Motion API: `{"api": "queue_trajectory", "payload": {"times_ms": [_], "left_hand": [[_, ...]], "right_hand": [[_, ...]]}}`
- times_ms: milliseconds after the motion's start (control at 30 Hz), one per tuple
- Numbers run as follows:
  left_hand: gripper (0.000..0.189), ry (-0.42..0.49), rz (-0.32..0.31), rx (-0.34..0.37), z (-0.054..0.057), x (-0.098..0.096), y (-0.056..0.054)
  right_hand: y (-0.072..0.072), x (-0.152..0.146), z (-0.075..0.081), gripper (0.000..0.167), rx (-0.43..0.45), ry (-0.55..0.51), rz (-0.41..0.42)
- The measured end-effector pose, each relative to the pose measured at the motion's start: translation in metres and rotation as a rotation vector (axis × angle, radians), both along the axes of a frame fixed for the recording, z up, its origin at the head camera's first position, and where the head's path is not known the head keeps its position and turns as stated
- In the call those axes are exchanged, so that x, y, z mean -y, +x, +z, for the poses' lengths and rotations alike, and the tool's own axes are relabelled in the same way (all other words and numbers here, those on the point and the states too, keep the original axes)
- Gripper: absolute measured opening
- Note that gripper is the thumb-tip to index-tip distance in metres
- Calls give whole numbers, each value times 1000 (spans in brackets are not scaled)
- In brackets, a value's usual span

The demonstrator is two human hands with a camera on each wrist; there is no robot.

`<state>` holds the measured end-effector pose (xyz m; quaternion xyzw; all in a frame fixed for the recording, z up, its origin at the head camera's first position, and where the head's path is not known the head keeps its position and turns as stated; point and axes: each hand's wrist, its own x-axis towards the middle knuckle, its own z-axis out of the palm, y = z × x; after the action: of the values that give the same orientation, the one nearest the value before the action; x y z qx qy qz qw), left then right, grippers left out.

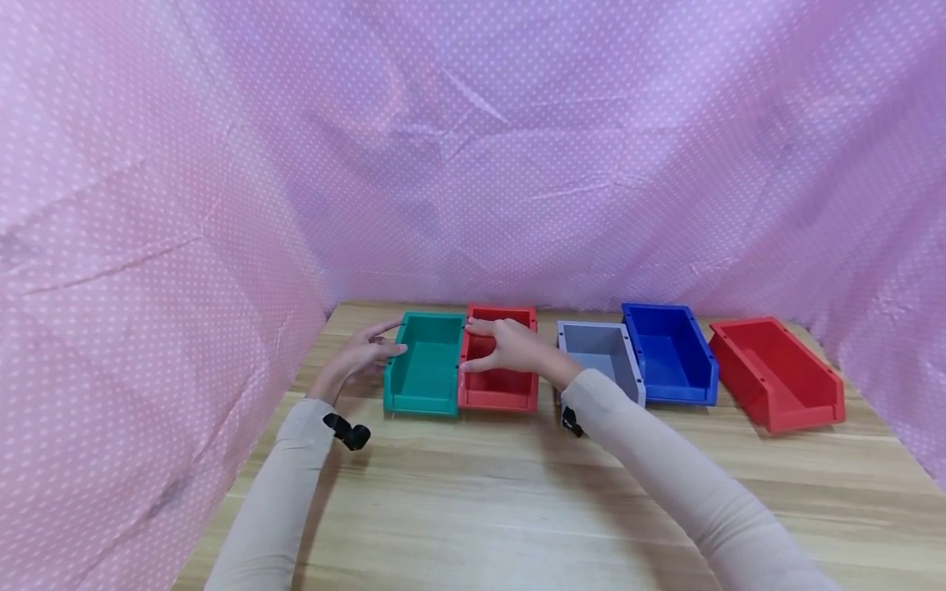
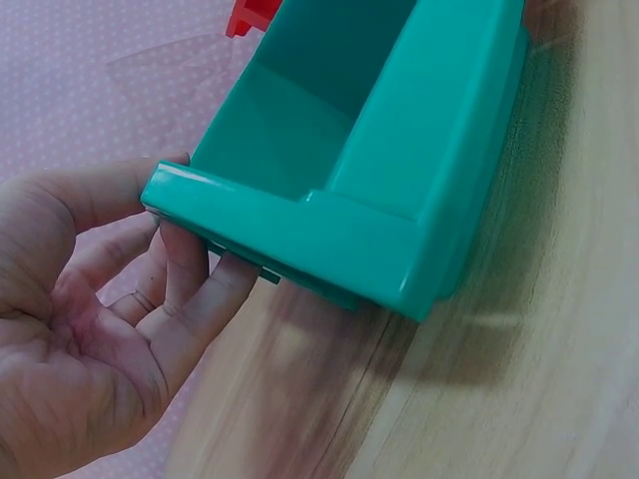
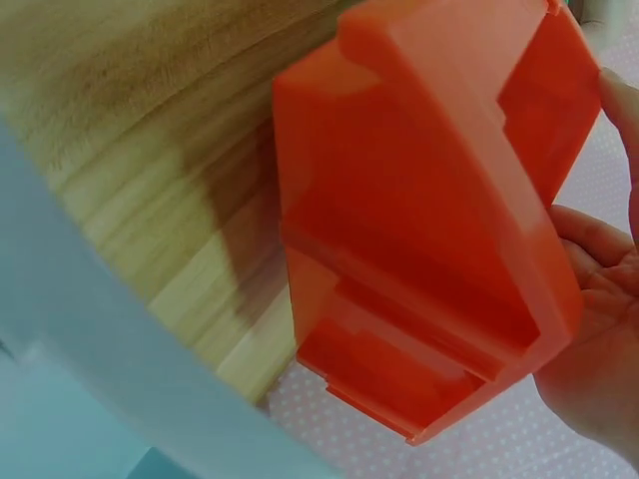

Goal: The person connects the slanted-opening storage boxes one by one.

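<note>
A green storage bin (image 1: 424, 361) stands against a red storage bin (image 1: 498, 400) on the wooden table. My left hand (image 1: 356, 357) is at the green bin's left wall. In the left wrist view its thumb (image 2: 110, 190) laps over the green rim (image 2: 300, 235) while other fingers sit beneath it on the outside. Reaching over the red bin, my right hand (image 1: 510, 346) has thumb and fingertips at its left rim, along the seam with the green bin. The right wrist view shows the red bin (image 3: 399, 190) partly hiding that hand's fingers.
A grey bin (image 1: 602, 361), partly covered by the right sleeve, stands to the right. Beside it are a blue bin (image 1: 668, 353) and another red bin (image 1: 779, 373), set at an angle. A pink dotted curtain (image 1: 473, 180) hangs behind and around the table (image 1: 458, 509).
</note>
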<state>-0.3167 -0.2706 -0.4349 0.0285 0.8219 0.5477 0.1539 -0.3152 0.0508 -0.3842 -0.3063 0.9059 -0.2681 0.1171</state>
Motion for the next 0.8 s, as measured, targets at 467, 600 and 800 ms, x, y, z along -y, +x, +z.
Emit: {"api": "queue_trajectory", "payload": {"times_ms": [467,600,800], "left_hand": [[73,-29,30,19,2,0,3],[74,-27,23,15,0,-1,2],[75,-3,20,7,0,-2,4]], "right_hand": [[1,6,2,84,-12,-7,9],[2,4,1,86,-9,7,-11],[3,5,2,85,-11,-3,-12]]}}
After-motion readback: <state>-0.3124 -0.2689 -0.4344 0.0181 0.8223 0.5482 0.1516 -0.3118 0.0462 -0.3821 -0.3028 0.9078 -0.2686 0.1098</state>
